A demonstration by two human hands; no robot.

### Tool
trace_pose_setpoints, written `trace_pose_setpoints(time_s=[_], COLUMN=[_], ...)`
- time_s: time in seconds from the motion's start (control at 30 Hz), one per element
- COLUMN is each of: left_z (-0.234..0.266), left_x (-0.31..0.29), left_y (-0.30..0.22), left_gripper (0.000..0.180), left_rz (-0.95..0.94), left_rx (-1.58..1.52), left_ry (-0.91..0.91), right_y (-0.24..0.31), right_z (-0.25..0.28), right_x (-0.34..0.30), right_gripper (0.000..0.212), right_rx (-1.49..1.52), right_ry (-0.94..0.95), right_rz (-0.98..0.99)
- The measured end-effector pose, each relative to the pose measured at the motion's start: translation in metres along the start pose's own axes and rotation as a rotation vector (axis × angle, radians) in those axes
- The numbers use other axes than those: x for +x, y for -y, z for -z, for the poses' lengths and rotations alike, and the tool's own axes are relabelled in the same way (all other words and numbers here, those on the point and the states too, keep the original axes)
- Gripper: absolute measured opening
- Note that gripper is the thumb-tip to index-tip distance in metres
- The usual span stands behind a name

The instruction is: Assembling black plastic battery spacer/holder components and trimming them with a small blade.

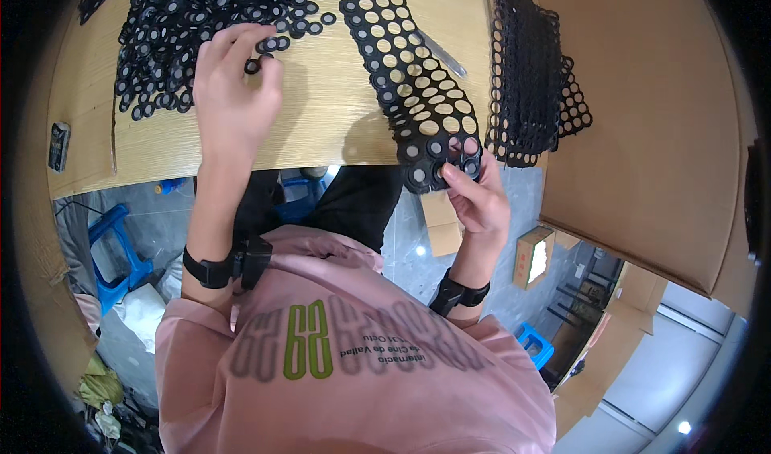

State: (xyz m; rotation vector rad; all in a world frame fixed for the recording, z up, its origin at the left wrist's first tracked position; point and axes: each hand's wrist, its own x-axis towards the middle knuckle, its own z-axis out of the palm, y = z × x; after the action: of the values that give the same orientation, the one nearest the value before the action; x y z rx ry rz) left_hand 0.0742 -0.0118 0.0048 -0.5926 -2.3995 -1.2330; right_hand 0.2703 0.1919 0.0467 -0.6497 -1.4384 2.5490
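My left hand (235, 85) is over the right edge of a large heap of small black discs with grey centres (181, 40). Its thumb and forefinger are spread apart. One dark disc (253, 66) shows in the gap between them, and a few more lie by the fingertips; whether any touches the skin I cannot tell. With my right hand (479, 195) I grip the near end of a long black sheet with rows of round holes (430, 93), thumb on top. Discs fill holes along its left edge and near end; many other holes are open. The near end hangs past the table edge.
A stack of similar black perforated sheets (524, 77) lies at the table's right, beside a tall cardboard wall (642, 109). A thin clear strip (443, 54) is right of the sheet. At the left lies a small dark object (59, 146). Blue stools (120, 253) stand below.
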Motion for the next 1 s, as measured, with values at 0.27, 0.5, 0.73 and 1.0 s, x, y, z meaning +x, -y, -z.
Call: trace_pose_setpoints(time_s=[0.27, 0.5, 0.73, 1.0], left_z=[0.013, 0.011, 0.009, 0.008], left_x=[-0.022, -0.027, -0.024, -0.022], left_y=[-0.068, -0.074, -0.067, -0.062], left_gripper=[0.021, 0.025, 0.020, 0.015], left_rz=[-0.018, 0.084, 0.160, 0.219], left_rx=[-0.624, -0.717, -0.806, -0.829], left_ry=[0.475, 0.657, 0.778, 0.946], right_y=[0.001, 0.000, 0.000, 0.012], right_z=[-0.019, -0.027, -0.032, -0.031], right_x=[0.007, 0.007, 0.007, 0.009], right_gripper=[0.016, 0.021, 0.014, 0.017], right_rx=[-0.334, -0.511, -0.637, -0.949], right_ry=[0.003, 0.072, 0.070, 0.223], right_rz=[0.066, 0.146, 0.154, 0.234])
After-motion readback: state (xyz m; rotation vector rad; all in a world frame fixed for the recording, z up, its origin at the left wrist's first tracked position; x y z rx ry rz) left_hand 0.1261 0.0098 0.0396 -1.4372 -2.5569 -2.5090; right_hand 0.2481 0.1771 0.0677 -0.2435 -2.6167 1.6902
